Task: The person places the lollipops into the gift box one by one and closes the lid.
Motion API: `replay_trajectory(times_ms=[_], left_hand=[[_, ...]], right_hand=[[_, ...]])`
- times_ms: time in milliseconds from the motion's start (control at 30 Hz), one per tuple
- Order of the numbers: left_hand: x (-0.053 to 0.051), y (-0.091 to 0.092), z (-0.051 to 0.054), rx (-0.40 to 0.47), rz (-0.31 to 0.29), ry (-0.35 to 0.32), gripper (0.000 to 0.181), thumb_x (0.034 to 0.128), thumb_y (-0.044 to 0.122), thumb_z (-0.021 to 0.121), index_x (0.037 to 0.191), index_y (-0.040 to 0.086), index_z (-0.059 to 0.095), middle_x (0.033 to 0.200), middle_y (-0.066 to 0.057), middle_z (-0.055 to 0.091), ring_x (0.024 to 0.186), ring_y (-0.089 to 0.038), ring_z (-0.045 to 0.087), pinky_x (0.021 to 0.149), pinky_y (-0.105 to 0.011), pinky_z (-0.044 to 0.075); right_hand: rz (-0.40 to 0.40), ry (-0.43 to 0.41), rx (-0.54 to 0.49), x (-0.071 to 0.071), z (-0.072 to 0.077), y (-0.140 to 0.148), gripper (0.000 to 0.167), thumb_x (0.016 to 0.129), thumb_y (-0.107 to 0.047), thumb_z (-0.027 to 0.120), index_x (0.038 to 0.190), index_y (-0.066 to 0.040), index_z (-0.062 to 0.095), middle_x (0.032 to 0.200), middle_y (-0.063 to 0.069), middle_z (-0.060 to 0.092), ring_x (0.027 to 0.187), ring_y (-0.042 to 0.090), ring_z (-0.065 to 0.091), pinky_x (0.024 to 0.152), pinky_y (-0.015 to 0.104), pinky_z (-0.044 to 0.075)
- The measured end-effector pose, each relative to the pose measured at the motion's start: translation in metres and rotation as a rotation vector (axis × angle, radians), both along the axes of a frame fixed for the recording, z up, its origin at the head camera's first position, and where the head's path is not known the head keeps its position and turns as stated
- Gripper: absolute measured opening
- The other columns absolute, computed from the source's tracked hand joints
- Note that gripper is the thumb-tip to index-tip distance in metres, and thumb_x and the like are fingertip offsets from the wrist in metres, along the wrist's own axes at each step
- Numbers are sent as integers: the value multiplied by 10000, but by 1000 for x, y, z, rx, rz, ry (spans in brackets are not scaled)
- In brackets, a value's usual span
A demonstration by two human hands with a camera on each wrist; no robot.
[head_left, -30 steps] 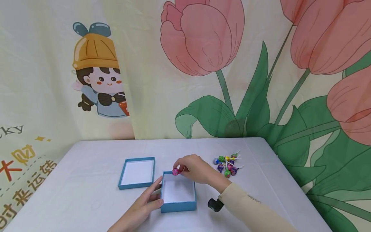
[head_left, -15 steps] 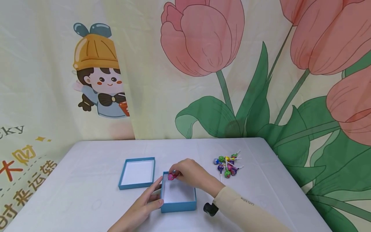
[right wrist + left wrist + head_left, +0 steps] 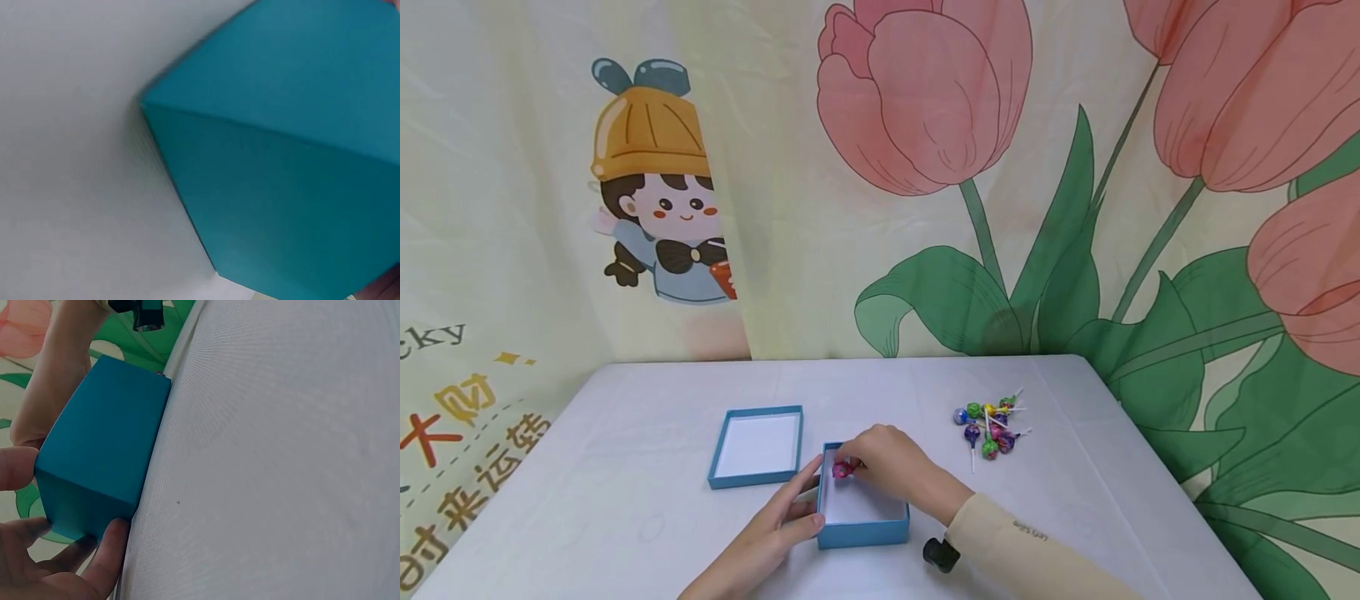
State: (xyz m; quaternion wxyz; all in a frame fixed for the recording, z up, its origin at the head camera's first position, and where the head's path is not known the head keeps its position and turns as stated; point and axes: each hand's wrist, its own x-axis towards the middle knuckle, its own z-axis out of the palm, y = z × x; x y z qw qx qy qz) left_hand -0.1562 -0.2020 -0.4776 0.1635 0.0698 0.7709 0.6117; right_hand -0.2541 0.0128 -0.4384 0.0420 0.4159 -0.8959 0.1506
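Observation:
In the head view, a pink-wrapped lollipop [image 3: 842, 470] hangs within the left back part of an open blue box [image 3: 863, 533] with a white inside. My right hand [image 3: 887, 462] pinches it near the wrapper, its fingers reaching over the box; the stick is hidden. My left hand [image 3: 782, 517] rests against the box's left side, fingers fairly straight, thumb by the front corner. The left wrist view shows those fingertips [image 3: 112, 534] touching the blue wall. In the right wrist view, the box's outer walls [image 3: 269, 187] fill much of the picture and hide the lollipop.
A matching blue lid [image 3: 756, 482] lies inside-up, left of the box. Several wrapped lollipops [image 3: 990, 450] are heaped at the right back of the white-covered table [image 3: 625, 500]. A printed curtain [image 3: 790, 208] hangs behind. A black wrist camera [image 3: 941, 555] sits below the right sleeve.
My right hand has moved left and down with the pink lollipop, from above the box's back rim to inside the box. The left hand stays at the box's side.

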Motion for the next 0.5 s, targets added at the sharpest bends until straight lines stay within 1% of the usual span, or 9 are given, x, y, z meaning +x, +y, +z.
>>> replay_trajectory(times_ms=[167, 333, 433, 500], left_hand=[[-1, 0, -1, -1, -2, 9, 770, 1078, 281, 615, 1720, 241, 191, 1709, -283, 238, 1401, -429, 497, 1074, -758, 400], [-3, -1, -3, -11, -12, 6, 772, 1086, 286, 600, 1722, 222, 169, 1700, -302, 237, 1383, -398, 513, 1065, -733, 424], [-3, -1, -3, -3, -25, 12, 774, 1089, 263, 591, 1723, 197, 152, 1701, -315, 216, 1387, -414, 501, 1072, -728, 420], [-3, 0, -3, 16, -18, 8, 774, 1086, 247, 598, 1722, 193, 160, 1703, -315, 213, 1394, -432, 490, 1075, -738, 412]], right_hand=[[-14, 2, -15, 1, -6, -2, 242, 930, -47, 815, 1137, -168, 840, 980, -90, 805, 788, -39, 637, 785, 101, 531], [-27, 16, -27, 1, -12, -5, 228, 933, -51, 813, 1125, -170, 844, 977, -89, 805, 777, -40, 627, 788, 106, 535], [-34, 46, -27, 1, -15, -7, 221, 944, -62, 806, 1129, -177, 846, 985, -82, 811, 828, -34, 677, 820, 128, 554], [-39, 71, -25, 2, -15, -7, 223, 946, -68, 806, 1133, -183, 846, 994, -78, 815, 881, -12, 720, 844, 148, 566]])
